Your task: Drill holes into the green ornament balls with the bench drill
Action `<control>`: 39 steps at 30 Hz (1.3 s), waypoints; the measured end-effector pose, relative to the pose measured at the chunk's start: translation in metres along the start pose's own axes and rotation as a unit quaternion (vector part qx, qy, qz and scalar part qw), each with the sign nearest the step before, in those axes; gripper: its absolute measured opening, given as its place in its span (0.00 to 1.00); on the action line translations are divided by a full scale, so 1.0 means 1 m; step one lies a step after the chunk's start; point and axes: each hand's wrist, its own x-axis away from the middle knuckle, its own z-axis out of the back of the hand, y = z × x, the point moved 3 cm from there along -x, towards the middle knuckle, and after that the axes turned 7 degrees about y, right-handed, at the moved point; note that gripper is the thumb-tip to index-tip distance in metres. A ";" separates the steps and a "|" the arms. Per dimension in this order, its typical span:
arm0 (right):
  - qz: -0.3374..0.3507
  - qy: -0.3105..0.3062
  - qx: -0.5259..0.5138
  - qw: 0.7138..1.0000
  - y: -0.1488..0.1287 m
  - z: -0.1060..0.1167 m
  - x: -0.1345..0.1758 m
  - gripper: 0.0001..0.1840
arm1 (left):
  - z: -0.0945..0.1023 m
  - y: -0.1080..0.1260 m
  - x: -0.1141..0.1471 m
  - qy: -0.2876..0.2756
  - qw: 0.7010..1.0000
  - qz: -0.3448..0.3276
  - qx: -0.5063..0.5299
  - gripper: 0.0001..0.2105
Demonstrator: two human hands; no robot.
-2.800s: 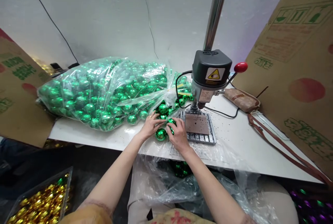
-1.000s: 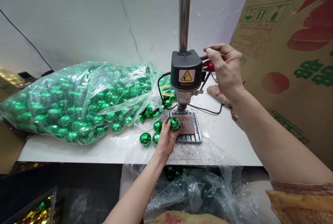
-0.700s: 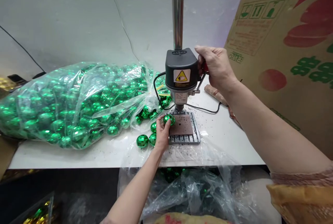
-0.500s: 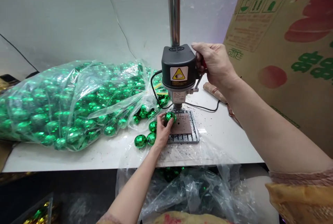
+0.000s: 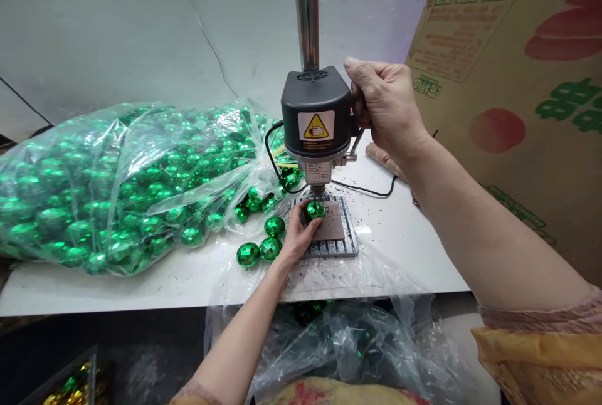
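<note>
Between the thumb and fingers of my left hand (image 5: 301, 229) is a shiny green mirror ball (image 5: 315, 210). It sits over the brown pad (image 5: 333, 223) on the slotted metal base (image 5: 348, 246), under the chuck (image 5: 318, 189) of a small black drill press (image 5: 316, 113). Up at the machine's right side, my right hand (image 5: 388, 101) is closed round the feed lever (image 5: 359, 140), whose grip is mostly hidden by my fingers. Several loose green balls (image 5: 248, 255) lie just left of my left hand. Whether the drill bit touches the ball is hard to see.
A large clear bag of green balls (image 5: 117, 192) fills the table's left side. A tall cardboard box (image 5: 498, 110) stands at the right. A black cord (image 5: 367, 191) runs behind the base. Plastic sheeting (image 5: 376, 330) hangs over the front edge; dark shavings dot the white tabletop (image 5: 423, 254).
My left hand has carried the green ball slightly right, further onto the pad beneath the chuck. My right hand stays on the lever. The whole view has shifted a little.
</note>
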 end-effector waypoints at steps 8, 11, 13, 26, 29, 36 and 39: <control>0.002 0.022 0.016 1.000 -0.002 -0.002 0.000 0.22 | -0.008 0.012 0.007 -0.024 0.994 -0.056 -0.093 0.24; -0.004 0.026 0.034 0.999 0.004 0.007 -0.001 0.22 | -0.010 0.012 0.007 -0.037 0.996 -0.047 -0.070 0.24; 0.017 0.054 0.043 0.997 0.011 0.025 0.007 0.19 | -0.010 0.011 0.006 -0.034 0.997 -0.048 -0.052 0.25; 0.038 -0.310 0.291 0.904 0.108 0.082 0.336 0.14 | -0.012 0.001 0.004 -0.024 0.998 -0.047 -0.030 0.27; -0.103 -0.373 0.366 0.846 0.138 0.097 0.371 0.30 | -0.012 -0.001 0.004 -0.027 0.997 -0.057 -0.034 0.27; -0.298 -0.531 0.312 0.729 0.079 0.134 0.386 0.19 | -0.012 0.001 0.003 -0.033 0.996 -0.069 -0.048 0.27; -0.373 -0.540 0.268 0.705 0.059 0.137 0.383 0.23 | -0.013 0.002 0.003 -0.033 0.996 -0.071 -0.043 0.27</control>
